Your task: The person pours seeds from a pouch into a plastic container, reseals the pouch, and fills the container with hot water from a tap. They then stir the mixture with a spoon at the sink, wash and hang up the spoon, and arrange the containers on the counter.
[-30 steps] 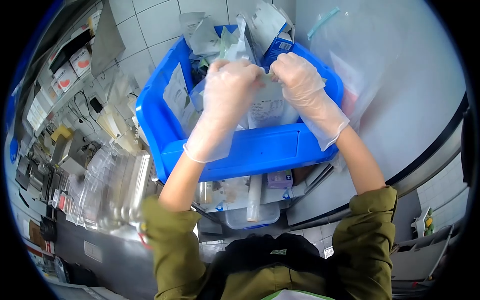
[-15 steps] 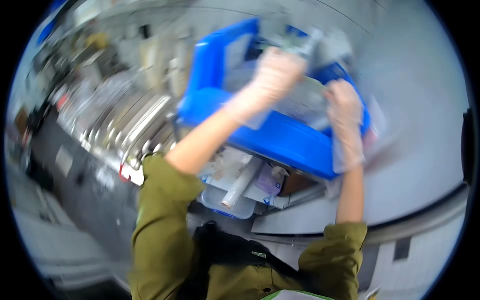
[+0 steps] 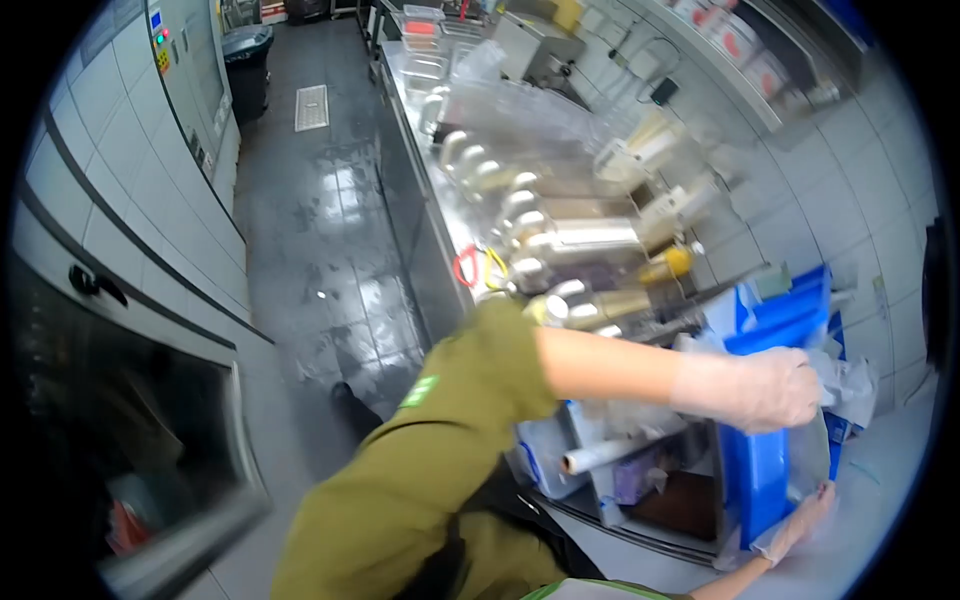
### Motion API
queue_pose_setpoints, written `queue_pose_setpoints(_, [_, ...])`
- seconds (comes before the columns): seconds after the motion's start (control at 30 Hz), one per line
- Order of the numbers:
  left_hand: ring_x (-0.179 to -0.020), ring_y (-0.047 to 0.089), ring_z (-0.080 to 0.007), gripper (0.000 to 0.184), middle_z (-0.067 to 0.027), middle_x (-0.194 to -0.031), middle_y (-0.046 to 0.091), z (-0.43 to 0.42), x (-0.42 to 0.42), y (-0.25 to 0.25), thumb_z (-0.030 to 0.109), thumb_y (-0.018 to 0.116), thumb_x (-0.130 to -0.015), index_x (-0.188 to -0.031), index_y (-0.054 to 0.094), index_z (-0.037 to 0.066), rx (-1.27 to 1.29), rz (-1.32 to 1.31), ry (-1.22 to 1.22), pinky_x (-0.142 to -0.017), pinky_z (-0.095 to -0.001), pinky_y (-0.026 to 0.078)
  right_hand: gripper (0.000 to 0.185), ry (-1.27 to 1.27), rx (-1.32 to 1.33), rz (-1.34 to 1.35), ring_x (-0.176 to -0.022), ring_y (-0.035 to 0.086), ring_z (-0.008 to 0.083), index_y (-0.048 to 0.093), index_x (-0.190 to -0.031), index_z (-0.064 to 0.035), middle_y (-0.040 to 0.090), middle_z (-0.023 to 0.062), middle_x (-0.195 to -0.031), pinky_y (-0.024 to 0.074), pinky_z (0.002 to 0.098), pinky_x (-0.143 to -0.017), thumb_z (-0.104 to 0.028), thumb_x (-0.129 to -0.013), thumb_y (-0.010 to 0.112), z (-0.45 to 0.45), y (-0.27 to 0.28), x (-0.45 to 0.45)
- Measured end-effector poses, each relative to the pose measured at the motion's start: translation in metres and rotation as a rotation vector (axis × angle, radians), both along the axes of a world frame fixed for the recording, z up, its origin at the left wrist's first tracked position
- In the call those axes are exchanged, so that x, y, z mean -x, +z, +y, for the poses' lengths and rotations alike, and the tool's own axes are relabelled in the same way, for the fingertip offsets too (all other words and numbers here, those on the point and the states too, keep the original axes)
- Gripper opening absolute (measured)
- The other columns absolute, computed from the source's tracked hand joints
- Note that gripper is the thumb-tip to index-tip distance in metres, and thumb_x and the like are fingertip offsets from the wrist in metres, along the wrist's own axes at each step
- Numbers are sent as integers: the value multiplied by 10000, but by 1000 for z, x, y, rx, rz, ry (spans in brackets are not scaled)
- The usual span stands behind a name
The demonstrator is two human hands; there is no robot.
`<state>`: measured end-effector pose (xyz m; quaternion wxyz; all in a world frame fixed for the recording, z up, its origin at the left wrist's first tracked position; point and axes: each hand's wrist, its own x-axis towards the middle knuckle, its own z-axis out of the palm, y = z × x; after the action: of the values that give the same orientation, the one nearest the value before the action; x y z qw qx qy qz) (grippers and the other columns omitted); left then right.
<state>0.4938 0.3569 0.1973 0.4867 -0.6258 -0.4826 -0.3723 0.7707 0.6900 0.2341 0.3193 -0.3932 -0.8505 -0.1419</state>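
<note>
A blue plastic bin [image 3: 765, 480] stands at the right, and both of my hands are over it. My left hand [image 3: 770, 388], in a clear disposable glove, is closed in a fist above the bin. A translucent plastic bag [image 3: 808, 455] stretches inside the bin between my two hands; the fingers of my left hand are closed at its upper end. Lower down, my right hand [image 3: 808, 515], also gloved, pinches the bag's near edge. The contents of the bag cannot be made out.
Metal containers with curved handles [image 3: 520, 215] line the steel counter [image 3: 415, 170]. Below the bin, a shelf holds a plastic-wrap roll [image 3: 610, 455] and a purple box [image 3: 632, 478]. A wet tiled floor [image 3: 340, 220] runs between the counter and the glass-door cabinet [image 3: 170, 440].
My view has swung left, so the bin and hands now appear at the lower right. The aisle and glass-door cabinet have come into view. Both hands stay at the bin, closed.
</note>
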Motion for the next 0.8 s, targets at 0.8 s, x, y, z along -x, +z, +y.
queue_pose_setpoints(0.8, [-909, 637, -293, 190, -95, -950, 652, -752, 534, -211, 154, 626, -865, -1037, 654, 77, 585, -1374, 832, -793, -374, 500, 449, 669, 2602, 450, -795, 640, 241, 431, -1295, -13, 630, 203, -1077, 539, 330, -623, -308, -969, 520, -767, -383, 982])
